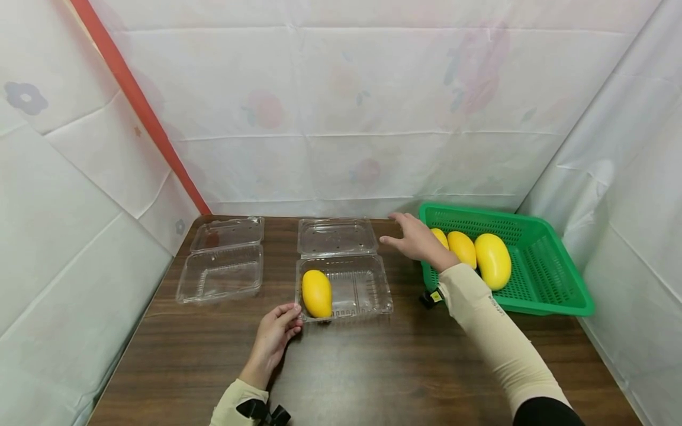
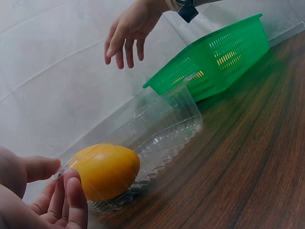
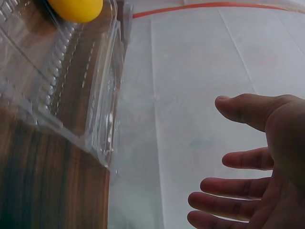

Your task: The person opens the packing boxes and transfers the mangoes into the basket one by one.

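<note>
A yellow mango (image 1: 317, 294) lies at the left end of an open clear plastic clamshell box (image 1: 359, 287), whose lid is folded back toward the wall. My left hand (image 1: 277, 332) pinches the box's front left corner between thumb and fingers, as the left wrist view also shows, close beside the mango (image 2: 106, 171). Raised in the air, my right hand (image 1: 418, 239) holds nothing; its fingers are spread and the thumb stands apart. It is between the clamshell and a green plastic basket (image 1: 554, 278), where several yellow mangoes (image 1: 492, 261) lie, one partly hidden behind my wrist.
A second open clear clamshell (image 1: 221, 275) stands at the left of the brown wooden table (image 1: 383, 367). White sheeting (image 1: 330, 106) hangs behind and on both sides, with a red strip (image 1: 144, 112) along the left corner.
</note>
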`<state>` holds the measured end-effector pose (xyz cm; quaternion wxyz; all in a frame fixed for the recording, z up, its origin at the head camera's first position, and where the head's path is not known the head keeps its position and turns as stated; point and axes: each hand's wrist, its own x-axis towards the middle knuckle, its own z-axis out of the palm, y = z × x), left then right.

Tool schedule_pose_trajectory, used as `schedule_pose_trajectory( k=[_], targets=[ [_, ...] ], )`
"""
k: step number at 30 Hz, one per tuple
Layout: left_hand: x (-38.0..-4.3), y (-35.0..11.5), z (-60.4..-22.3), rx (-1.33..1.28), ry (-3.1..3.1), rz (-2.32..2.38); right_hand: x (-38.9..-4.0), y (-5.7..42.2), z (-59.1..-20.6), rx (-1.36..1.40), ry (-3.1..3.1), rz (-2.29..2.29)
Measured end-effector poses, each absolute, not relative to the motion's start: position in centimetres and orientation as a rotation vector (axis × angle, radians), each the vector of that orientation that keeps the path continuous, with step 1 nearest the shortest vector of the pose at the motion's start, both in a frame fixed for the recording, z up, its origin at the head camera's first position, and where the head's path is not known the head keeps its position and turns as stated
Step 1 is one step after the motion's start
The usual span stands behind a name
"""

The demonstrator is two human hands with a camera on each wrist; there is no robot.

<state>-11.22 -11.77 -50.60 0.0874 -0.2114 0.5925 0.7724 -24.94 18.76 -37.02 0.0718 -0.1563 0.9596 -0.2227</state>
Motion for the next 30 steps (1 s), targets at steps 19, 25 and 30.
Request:
schedule_pose_trajectory(
  k=[19,25,30],
  targets=[
    [-11.3,-11.8,-50.9,-0.637,1.768,2.305,-23.3,14.7,-39.1,-0.53,2.798,-0.765],
    [-11.3,-11.7,-50.9,-0.635,1.774,2.302,-22.8,13.6,-40.3,-0.575,2.766,-0.801],
    [-11.3,-11.8,-51.0,-0.637,1.773,2.304,-22.6,12.6,-41.1,-0.623,2.734,-0.814]
  ],
)
